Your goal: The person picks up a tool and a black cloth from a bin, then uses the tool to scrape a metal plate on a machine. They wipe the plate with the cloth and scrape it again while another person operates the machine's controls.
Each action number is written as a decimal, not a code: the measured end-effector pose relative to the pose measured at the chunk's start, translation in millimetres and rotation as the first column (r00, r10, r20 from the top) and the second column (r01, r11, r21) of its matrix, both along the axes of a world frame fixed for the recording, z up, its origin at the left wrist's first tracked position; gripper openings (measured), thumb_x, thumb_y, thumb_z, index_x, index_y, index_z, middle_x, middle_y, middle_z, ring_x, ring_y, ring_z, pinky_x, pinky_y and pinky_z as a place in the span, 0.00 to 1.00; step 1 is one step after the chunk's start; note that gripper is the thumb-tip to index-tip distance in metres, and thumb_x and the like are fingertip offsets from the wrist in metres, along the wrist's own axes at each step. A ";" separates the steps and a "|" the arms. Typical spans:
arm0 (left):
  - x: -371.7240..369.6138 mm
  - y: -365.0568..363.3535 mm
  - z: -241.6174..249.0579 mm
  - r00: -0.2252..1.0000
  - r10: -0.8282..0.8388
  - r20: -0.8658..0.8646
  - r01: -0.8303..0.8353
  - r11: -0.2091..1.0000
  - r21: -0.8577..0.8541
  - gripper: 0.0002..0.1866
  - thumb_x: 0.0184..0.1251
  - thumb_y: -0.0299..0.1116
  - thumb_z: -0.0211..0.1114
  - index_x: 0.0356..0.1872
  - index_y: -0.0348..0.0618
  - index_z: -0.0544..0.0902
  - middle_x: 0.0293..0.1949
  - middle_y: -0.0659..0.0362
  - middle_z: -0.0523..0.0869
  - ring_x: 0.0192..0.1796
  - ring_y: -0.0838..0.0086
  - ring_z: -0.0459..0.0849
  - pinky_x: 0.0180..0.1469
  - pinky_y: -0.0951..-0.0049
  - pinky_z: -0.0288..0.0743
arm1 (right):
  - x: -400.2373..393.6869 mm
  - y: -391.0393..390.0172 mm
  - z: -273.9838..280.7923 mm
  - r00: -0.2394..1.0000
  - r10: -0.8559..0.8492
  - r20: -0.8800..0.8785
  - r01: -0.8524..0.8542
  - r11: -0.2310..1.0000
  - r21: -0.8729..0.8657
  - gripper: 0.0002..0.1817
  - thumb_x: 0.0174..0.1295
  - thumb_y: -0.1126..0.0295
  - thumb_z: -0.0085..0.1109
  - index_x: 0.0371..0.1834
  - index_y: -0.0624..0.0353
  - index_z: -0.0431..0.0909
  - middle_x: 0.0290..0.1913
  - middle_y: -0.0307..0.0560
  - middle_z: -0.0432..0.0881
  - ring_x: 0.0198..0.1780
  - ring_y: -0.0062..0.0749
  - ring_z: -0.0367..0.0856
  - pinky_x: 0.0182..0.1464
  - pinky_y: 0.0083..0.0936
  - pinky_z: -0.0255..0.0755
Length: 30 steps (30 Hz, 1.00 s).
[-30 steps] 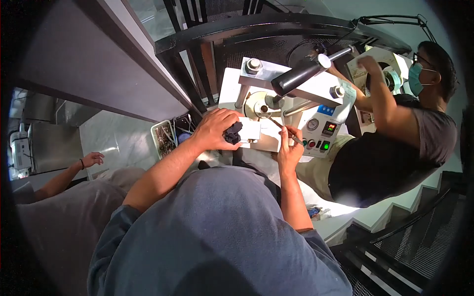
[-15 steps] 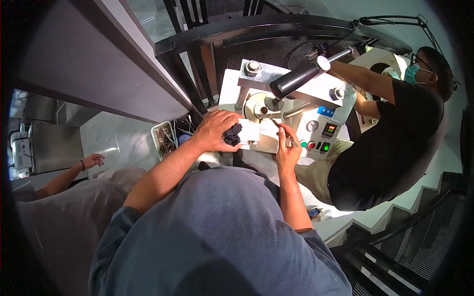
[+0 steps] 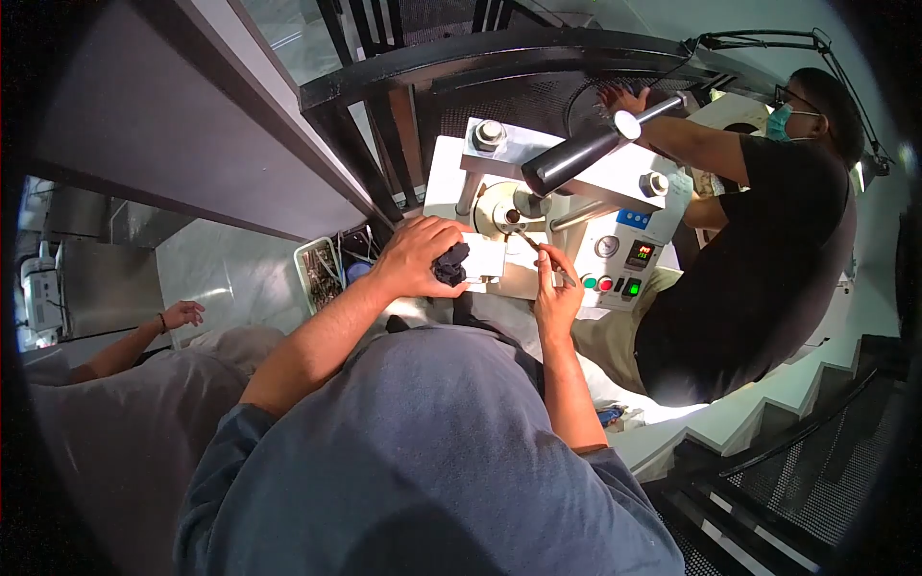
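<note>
My left hand (image 3: 419, 254) is closed around a small black object (image 3: 449, 263), held against a white block (image 3: 486, 257) on the press machine (image 3: 538, 206). A thin brush-like tool (image 3: 538, 244) sits pinched in the fingers of my right hand (image 3: 556, 288), its tip pointing up and left toward the round metal die (image 3: 507, 209). Both hands are close together in front of the machine's base.
A long black lever handle (image 3: 576, 152) juts out over the machine. A control panel (image 3: 624, 254) with a display and coloured buttons faces right. A masked person (image 3: 759, 221) reaches over the machine's top. A tray of small parts (image 3: 322, 269) lies left. Another person's hand (image 3: 178, 312) shows far left.
The masked person has leaned in and stretched an arm across the machine's top. My right hand shifted slightly left and up with the tool. My left hand stayed put.
</note>
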State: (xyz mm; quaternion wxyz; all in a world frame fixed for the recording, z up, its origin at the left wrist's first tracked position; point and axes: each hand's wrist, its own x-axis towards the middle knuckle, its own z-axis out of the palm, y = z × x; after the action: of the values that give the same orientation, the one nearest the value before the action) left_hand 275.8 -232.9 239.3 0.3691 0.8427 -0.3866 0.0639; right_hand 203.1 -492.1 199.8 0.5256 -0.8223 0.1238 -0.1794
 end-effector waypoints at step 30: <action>-0.5 0.1 -0.5 1.000 0.004 -0.022 -0.004 1.000 0.002 0.29 0.44 0.45 0.83 0.45 0.45 0.78 0.56 0.60 0.86 0.57 0.60 0.84 0.62 0.57 0.77 | -0.7 3.8 -7.2 1.000 0.011 -0.021 -0.009 0.998 0.060 0.11 0.76 0.67 0.65 0.54 0.61 0.87 0.41 0.42 0.88 0.44 0.24 0.85 0.49 0.23 0.77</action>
State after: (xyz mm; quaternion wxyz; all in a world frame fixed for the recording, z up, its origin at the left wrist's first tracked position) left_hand 275.3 -232.8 238.8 0.3725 0.8445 -0.3809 0.0548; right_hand 202.5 -488.3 192.6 0.5496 -0.8086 0.1307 -0.1641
